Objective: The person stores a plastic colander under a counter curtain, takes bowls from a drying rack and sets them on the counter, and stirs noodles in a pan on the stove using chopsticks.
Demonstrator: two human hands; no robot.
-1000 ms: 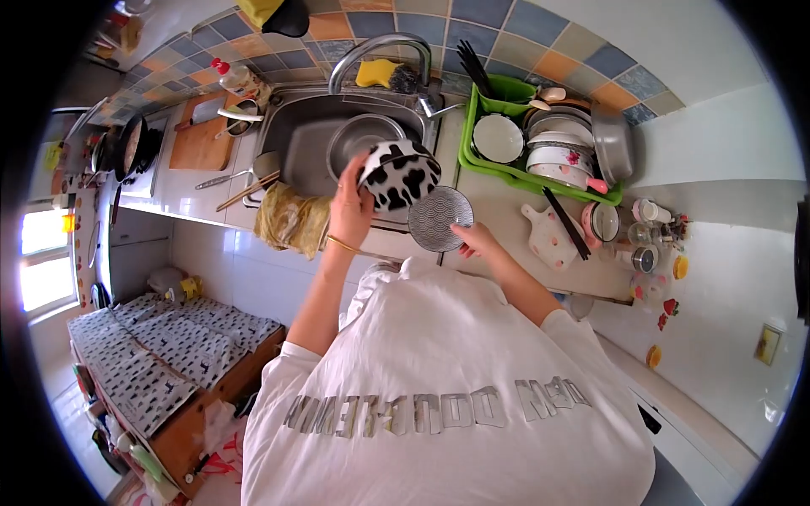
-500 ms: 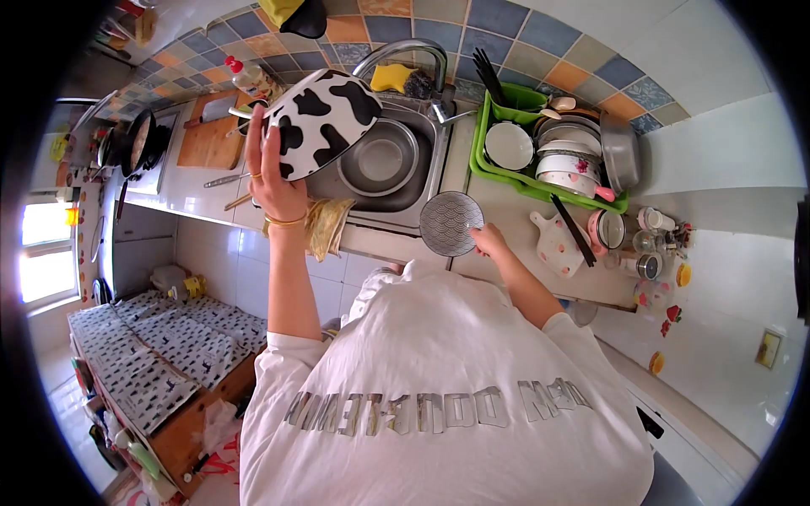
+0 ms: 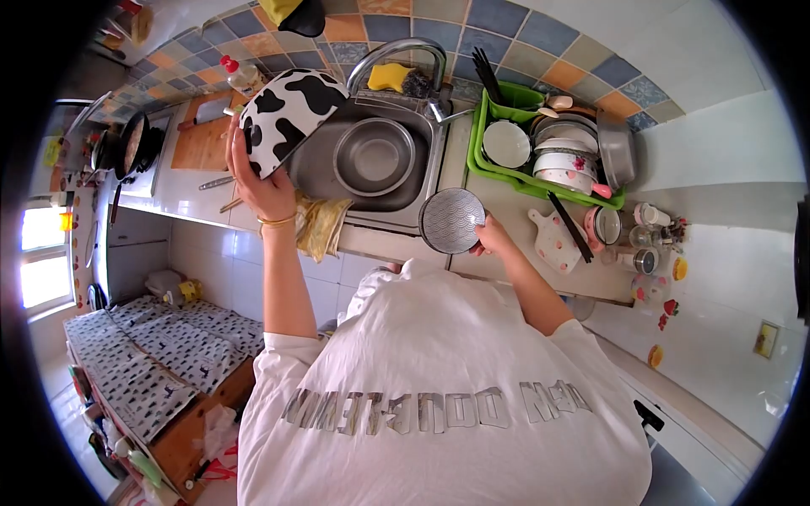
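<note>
My left hand (image 3: 263,187) is wrapped round the edge of a large white bowl with black cow patches (image 3: 295,114). The bowl is tilted, its patterned outside facing me, above the left part of the sink (image 3: 371,201). In my right hand (image 3: 491,236) I grip the rim of a small grey bowl with a wave pattern (image 3: 451,221), just in front of the sink's right corner. A steel basin (image 3: 374,158) rests inside the sink under the faucet (image 3: 440,63). A yellow cloth (image 3: 322,226) drapes over the sink's front edge near my left wrist.
At the right stands a green dish rack (image 3: 548,196) with stacked bowls and chopsticks. A small white cutting board (image 3: 553,242) and jars (image 3: 645,260) lie nearer. To the left are a wooden board (image 3: 200,145), a soap bottle (image 3: 242,78) and a pan (image 3: 133,142). A yellow sponge (image 3: 388,78) sits behind the sink.
My left hand has moved the cow-patterned bowl to the left, away from above the basin. The small grey bowl has tilted slightly in my right hand and stayed in nearly the same place.
</note>
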